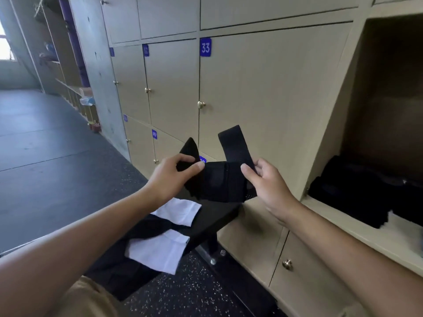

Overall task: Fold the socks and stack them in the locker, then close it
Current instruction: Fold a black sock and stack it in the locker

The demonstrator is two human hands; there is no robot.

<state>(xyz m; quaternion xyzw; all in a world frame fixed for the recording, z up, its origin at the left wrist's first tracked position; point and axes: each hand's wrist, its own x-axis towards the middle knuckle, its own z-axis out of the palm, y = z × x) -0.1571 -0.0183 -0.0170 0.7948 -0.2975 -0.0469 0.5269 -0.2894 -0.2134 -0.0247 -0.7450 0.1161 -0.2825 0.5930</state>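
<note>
Black sock [219, 181], both ends flipped upward, held in mid-air, pinched by left hand [170, 178] and right hand [266, 183]; white socks [167, 234] on desk [217, 216] below hands; folded black stack [357, 188] in open locker [366, 227] right of right hand.

Beige numbered cabinet doors [263, 88] line a dark speckled floor [57, 145].

We count two hands, left hand [170, 177] and right hand [270, 186], one black sock [219, 179] between them, two white socks [177, 211] [158, 250] on the desk [217, 216], one open locker [389, 110].
</note>
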